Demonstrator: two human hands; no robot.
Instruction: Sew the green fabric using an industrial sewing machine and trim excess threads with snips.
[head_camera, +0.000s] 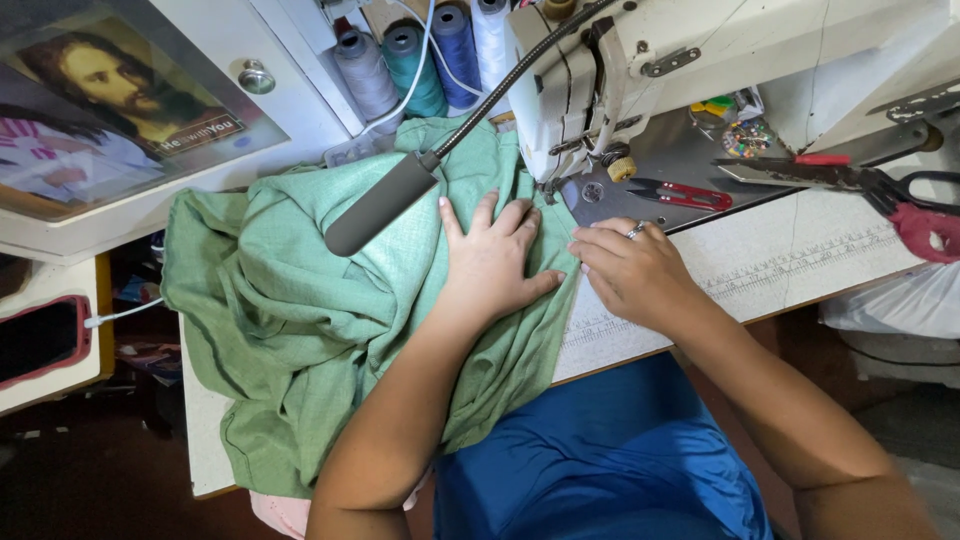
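A large piece of green fabric lies bunched over the sewing table, its right edge running toward the needle of a white sewing machine. My left hand rests flat on the fabric with fingers spread, just in front of the needle area. My right hand, with a ring on one finger, presses its curled fingers on the fabric's right edge beside the left hand. Neither hand grips anything.
A grey gooseneck lamp hangs over the fabric. Several thread cones stand behind. Red thread snips and large scissors lie on the machine bed. A phone in a pink case sits on a side shelf at left.
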